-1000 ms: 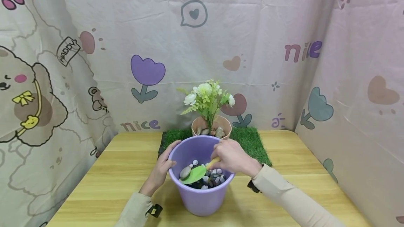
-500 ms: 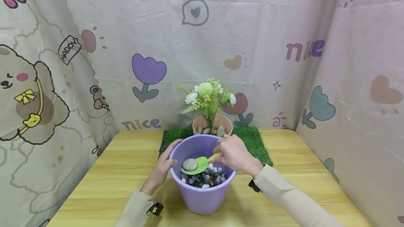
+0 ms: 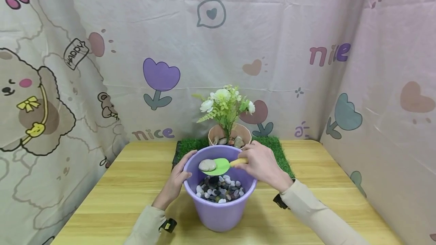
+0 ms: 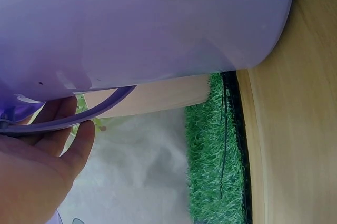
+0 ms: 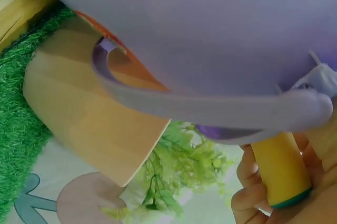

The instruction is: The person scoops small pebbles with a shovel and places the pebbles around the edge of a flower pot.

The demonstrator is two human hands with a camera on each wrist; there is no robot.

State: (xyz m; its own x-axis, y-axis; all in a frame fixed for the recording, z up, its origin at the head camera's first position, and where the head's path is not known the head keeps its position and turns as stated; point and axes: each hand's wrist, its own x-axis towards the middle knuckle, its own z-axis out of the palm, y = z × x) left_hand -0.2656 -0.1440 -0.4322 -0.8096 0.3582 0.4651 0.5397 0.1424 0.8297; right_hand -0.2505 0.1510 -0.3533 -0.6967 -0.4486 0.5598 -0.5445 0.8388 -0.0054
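A purple bucket (image 3: 219, 214) stands on the table with black, white and grey pebbles (image 3: 221, 190) in its bottom. At its left rim my left hand (image 3: 177, 179) grips the edge, fingers outside and thumb over the rim. The bucket's handle (image 4: 79, 121) hangs by those fingers in the left wrist view. My right hand (image 3: 262, 163) holds a small garden trowel by its yellow handle (image 5: 281, 168). Its green blade (image 3: 222, 166) is level inside the bucket mouth, above the pebbles. One large grey stone (image 3: 207, 165) lies on the blade's tip.
Behind the bucket, a peach flower pot (image 3: 229, 131) holds stones and a plant with white flowers (image 3: 221, 101). It stands on a green turf mat (image 3: 269, 154) at the back of the wooden table (image 3: 129, 184). A printed curtain (image 3: 218, 56) encloses the back and sides.
The trowel has risen from the pebbles toward the bucket's rim, and its blade has levelled with the large stone on it. My right hand has shifted slightly right; the left hand keeps its hold.
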